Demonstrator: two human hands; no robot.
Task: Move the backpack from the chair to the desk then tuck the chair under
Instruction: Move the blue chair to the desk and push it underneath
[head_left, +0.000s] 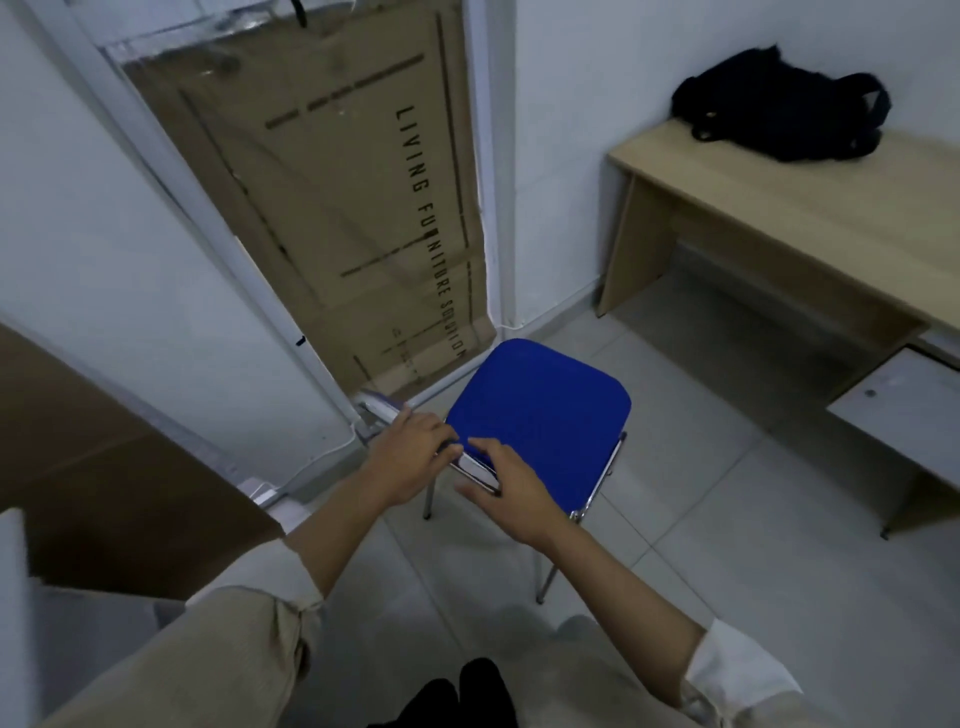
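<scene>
Left hand (410, 447) curled over the chair (540, 421) back's top rail, right hand (506, 493) just beside it, fingers wrapped on the same rail. Backpack (779, 106) already far right on the tabletop (810, 208); tucking step in hand. Next, probably: swing chair right, push under.

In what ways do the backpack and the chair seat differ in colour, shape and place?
The backpack is black and the chair seat is bright blue. The backpack is slumped and lumpy with loose straps; the chair seat is flat with rounded corners. The backpack lies on the desk by the wall; the chair seat stands out on the floor, away from the desk. Both look fabric-covered.
</scene>
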